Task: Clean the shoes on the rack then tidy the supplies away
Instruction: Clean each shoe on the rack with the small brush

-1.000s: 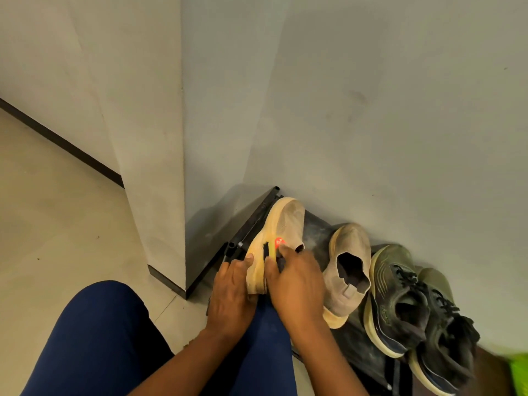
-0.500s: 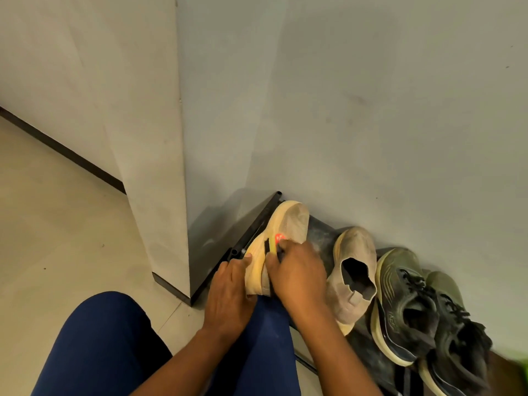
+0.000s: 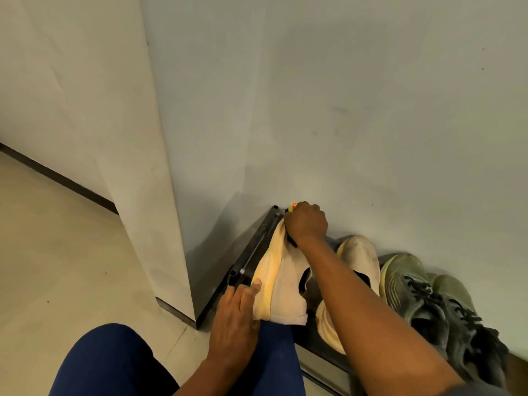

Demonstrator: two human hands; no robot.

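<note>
We are steadying the beige knit shoe with the pale yellow sole (image 3: 281, 284), tipped on its side at the left end of the black metal rack (image 3: 251, 252), with our left hand (image 3: 237, 318) pressing flat-fingered against its sole. Our right hand (image 3: 307, 222) is gripping a small dark brush (image 3: 291, 240) at the toe. Judging by this, we are only cleaning the first shoe, with its beige partner (image 3: 358, 255) and the olive laced sneakers (image 3: 423, 298) waiting and the tidying not yet begun.

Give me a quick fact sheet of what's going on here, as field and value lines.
Place: floor by a wall, low black rack
Shoe being cleaned: beige shoe, tipped on its side
Left hand: steadies the heel end
Right hand: grips a dark brush at the toe
Waiting: second beige shoe, two olive shoes
</note>
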